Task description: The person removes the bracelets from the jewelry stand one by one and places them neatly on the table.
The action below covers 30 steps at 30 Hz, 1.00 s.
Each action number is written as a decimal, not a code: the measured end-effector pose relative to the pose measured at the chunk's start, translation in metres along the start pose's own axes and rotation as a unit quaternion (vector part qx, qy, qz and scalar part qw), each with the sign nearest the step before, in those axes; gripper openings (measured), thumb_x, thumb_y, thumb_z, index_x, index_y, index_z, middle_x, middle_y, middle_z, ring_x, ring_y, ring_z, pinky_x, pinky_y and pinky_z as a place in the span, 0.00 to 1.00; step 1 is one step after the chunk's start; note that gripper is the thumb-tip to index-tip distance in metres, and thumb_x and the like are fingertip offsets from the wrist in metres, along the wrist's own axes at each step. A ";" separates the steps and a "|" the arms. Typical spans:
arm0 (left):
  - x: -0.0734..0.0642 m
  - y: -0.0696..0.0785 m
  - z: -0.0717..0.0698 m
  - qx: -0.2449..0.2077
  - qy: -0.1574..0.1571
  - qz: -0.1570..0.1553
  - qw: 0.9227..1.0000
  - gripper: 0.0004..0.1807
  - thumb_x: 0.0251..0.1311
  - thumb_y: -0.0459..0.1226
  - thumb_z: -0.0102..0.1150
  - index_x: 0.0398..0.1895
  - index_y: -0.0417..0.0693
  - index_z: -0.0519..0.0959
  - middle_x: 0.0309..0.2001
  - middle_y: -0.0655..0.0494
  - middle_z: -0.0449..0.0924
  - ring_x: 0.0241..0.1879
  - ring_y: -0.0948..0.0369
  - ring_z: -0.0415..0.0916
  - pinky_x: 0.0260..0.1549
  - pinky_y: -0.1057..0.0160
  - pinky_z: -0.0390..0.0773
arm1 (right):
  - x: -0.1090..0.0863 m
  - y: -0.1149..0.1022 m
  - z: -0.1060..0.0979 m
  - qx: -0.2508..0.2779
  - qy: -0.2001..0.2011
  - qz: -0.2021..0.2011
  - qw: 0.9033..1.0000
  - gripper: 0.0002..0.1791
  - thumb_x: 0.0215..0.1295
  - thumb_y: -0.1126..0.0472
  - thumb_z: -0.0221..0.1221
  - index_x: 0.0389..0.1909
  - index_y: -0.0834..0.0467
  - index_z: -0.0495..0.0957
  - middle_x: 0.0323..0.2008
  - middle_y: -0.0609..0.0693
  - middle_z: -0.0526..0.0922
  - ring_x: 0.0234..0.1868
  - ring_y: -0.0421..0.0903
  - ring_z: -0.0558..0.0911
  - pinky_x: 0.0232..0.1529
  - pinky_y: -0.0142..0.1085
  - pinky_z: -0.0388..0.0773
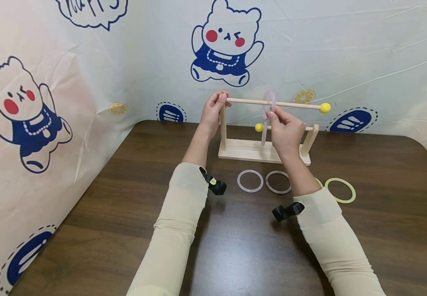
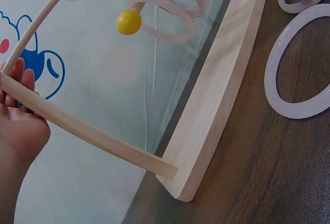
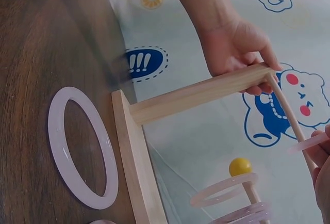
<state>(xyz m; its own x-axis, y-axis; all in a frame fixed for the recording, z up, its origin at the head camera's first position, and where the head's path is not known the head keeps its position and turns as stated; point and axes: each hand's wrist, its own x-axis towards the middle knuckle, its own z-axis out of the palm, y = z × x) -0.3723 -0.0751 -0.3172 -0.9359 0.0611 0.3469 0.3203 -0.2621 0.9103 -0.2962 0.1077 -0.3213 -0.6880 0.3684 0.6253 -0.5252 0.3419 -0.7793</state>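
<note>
Because the stand [image 1: 244, 150] likely needs steadying, the left hand [image 1: 211, 114] grips its upright [image 1: 223, 129] while, at that hand's four o'clock, the right hand [image 1: 286, 132] pinches a pink ring [image 1: 273, 97] encircling the upper rod [image 1: 298, 105].

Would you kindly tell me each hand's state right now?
Left hand: holding the wooden upright near its top.
Right hand: pinching a pink ring around the upper rod.

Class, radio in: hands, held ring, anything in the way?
Left hand gripping top of left upright; right hand pinching pale pink ring around upper wooden rod; nothing visibly blocking between ring and upright.
</note>
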 end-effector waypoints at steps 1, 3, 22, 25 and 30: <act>0.000 0.000 0.000 0.001 0.000 -0.001 1.000 0.19 0.69 0.37 0.45 0.51 0.26 0.64 0.34 0.60 0.72 0.35 0.61 0.71 0.47 0.66 0.62 | 0.000 0.001 0.000 0.003 0.001 0.002 1.000 0.09 0.55 0.67 0.64 0.38 0.66 0.82 0.35 0.58 0.83 0.32 0.34 0.80 0.34 0.24 0.74; 0.000 0.000 0.000 0.003 0.000 -0.002 1.000 0.18 0.69 0.37 0.45 0.51 0.27 0.65 0.34 0.60 0.72 0.36 0.61 0.71 0.47 0.65 0.62 | 0.000 0.001 0.000 0.007 0.002 0.001 1.000 0.10 0.55 0.68 0.64 0.38 0.65 0.82 0.35 0.58 0.83 0.31 0.33 0.80 0.34 0.24 0.75; 0.002 0.000 -0.001 0.004 0.002 -0.009 1.000 0.14 0.68 0.37 0.47 0.46 0.33 0.69 0.34 0.59 0.72 0.36 0.60 0.72 0.47 0.66 0.63 | 0.001 -0.015 -0.009 -0.002 0.011 0.001 1.000 0.11 0.59 0.70 0.60 0.42 0.69 0.79 0.35 0.61 0.83 0.38 0.48 0.83 0.39 0.28 0.75; 0.002 0.000 -0.001 0.002 0.001 -0.008 1.000 0.12 0.68 0.37 0.46 0.44 0.35 0.71 0.34 0.59 0.72 0.36 0.60 0.71 0.47 0.66 0.63 | -0.003 -0.029 -0.012 -0.023 0.022 0.005 0.999 0.11 0.59 0.70 0.60 0.42 0.70 0.79 0.35 0.61 0.82 0.38 0.49 0.83 0.39 0.27 0.75; 0.001 0.001 -0.001 0.001 0.001 -0.012 1.000 0.07 0.68 0.37 0.47 0.40 0.44 0.73 0.34 0.59 0.72 0.36 0.60 0.71 0.47 0.65 0.62 | -0.006 -0.036 -0.015 -0.019 0.031 0.017 0.999 0.11 0.59 0.71 0.60 0.42 0.70 0.79 0.35 0.61 0.83 0.36 0.43 0.83 0.37 0.25 0.74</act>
<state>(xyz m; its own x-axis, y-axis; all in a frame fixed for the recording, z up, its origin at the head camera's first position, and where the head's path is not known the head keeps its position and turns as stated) -0.3726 -0.0761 -0.3161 -0.9435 0.0652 0.3250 0.2985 -0.2593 0.9185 -0.2655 0.1064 -0.2964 -0.6722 0.4322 0.6011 -0.4816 0.3614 -0.7984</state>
